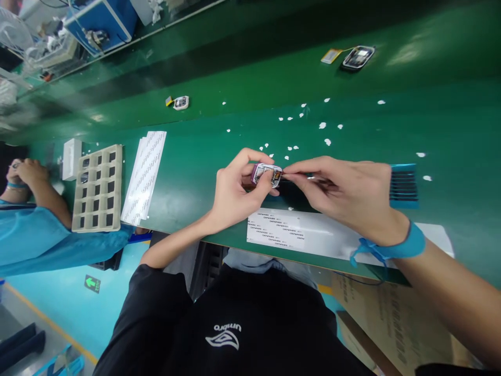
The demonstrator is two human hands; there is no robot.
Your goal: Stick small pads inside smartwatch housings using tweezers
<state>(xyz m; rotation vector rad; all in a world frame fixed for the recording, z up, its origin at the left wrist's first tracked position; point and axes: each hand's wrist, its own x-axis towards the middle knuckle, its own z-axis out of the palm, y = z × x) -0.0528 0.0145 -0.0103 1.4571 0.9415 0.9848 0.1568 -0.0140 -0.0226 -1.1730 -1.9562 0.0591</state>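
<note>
My left hand (235, 190) grips a small electronic device (266, 175) with a purple side and a pale, shiny top, just above the green bench. My right hand (344, 193), with a blue strap at its wrist, pinches thin metal tweezers (313, 178) whose tip touches the device's right end. A white sheet of printed labels (297, 232) lies under both hands near the bench's front edge.
A beige compartment tray (97, 188) and white label strips (144, 175) lie at left, beside a co-worker's arm in a blue sleeve (35, 230). A blue comb-like rack (403, 185) sits at right. Small white scraps (305, 125), another small device (180, 102) and a dark unit with battery (357, 56) lie farther back.
</note>
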